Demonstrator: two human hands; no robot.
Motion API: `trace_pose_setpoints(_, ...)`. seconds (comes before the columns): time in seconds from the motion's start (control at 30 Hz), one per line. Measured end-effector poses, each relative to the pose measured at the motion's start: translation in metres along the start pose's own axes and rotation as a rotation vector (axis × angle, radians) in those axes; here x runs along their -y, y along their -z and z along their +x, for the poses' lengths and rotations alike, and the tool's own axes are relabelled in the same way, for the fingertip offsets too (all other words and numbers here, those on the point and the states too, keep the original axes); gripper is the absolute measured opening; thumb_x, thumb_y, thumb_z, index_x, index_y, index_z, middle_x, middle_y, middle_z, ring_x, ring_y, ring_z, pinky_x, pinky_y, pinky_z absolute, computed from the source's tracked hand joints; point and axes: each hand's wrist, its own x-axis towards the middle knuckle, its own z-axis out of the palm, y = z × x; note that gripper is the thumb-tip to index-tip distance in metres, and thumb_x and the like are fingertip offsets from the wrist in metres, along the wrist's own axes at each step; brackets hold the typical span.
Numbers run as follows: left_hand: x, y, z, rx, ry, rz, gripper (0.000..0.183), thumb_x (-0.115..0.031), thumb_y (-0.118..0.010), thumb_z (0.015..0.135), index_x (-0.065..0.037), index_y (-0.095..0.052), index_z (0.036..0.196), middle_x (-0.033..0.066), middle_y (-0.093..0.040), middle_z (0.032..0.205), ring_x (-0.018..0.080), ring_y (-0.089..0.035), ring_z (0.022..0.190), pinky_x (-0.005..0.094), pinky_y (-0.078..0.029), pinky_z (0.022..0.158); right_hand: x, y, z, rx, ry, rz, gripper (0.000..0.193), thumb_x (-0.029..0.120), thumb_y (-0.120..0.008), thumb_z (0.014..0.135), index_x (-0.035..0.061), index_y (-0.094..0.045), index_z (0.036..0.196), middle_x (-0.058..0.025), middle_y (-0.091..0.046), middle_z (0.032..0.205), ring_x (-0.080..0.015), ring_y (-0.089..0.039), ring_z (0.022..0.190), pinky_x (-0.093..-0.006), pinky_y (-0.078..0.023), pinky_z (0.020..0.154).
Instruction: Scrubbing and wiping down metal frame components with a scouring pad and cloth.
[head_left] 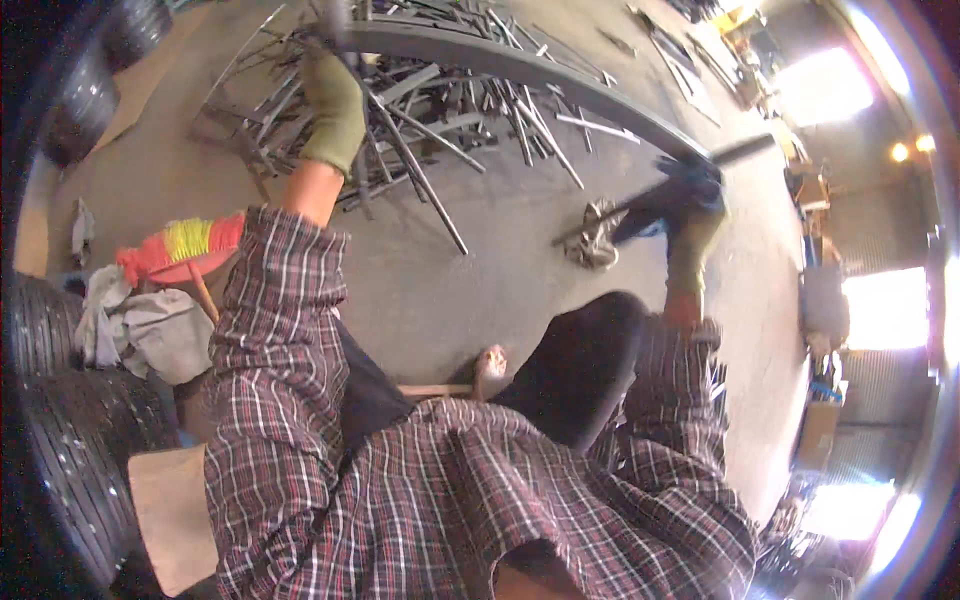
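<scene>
A long grey metal bar (pixel 530 66) spans the upper part of the head view, held up between my two hands. My left hand (pixel 333 105), in a yellow-green work glove, is closed at its left end; the fingertips are blurred there. Toward the other end, my right hand (pixel 690 205) wears a green glove with a dark blue palm and grips the bar's right end. A shorter dark crosspiece (pixel 745 150) sticks out past that hand on both sides, smeared by motion. Whether it is joined to the long bar, I cannot tell.
Beyond my hands lies a heap of loose metal strips (pixel 450 110) on the concrete floor (pixel 450 300). A crumpled cloth (pixel 597 235) is near my right hand. At left are black coils (pixel 85 440), grey cloth (pixel 160 330) and a red-yellow bundle (pixel 190 245). Cardboard boxes (pixel 818 435) line the right wall.
</scene>
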Motion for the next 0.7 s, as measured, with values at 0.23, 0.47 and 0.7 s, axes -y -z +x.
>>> trace_pose_setpoints(0.23,0.026,-0.033,-0.053,0.174,-0.457,0.517,0.045,-0.036,-0.043,0.101,0.006,-0.059,0.099,0.0145,-0.063,0.094,0.0207,-0.052,0.086,0.0357,-0.043,0.084,-0.070,-0.005,-0.045,-0.367,-0.343,0.297,0.013,0.000,-0.048,0.088,0.0006,-0.060,0.092,-0.0060,-0.064,0.083,-0.0158,-0.059,0.071,-0.0302,-0.050,0.065)
trace_pose_setpoints(0.47,0.032,-0.026,-0.104,0.253,-0.574,0.778,0.048,-0.041,-0.038,0.102,0.002,-0.059,0.096,0.0145,-0.061,0.084,0.0219,-0.056,0.070,0.0332,-0.044,0.064,-0.099,0.000,-0.074,-0.295,-0.622,0.124,0.013,0.006,-0.051,0.091,0.0027,-0.061,0.085,-0.0039,-0.061,0.077,-0.0140,-0.055,0.063,-0.0288,-0.047,0.056)
trace_pose_setpoints(0.7,0.041,-0.022,-0.031,0.135,-0.801,0.949,0.037,-0.032,-0.043,0.101,0.002,-0.053,0.094,0.0115,-0.053,0.078,0.0204,-0.051,0.063,0.0347,-0.046,0.055,-0.091,-0.025,-0.105,-0.178,-0.526,0.449,0.019,0.013,-0.052,0.092,-0.0004,-0.064,0.094,-0.0086,-0.068,0.091,-0.0181,-0.063,0.081,-0.0318,-0.051,0.072)
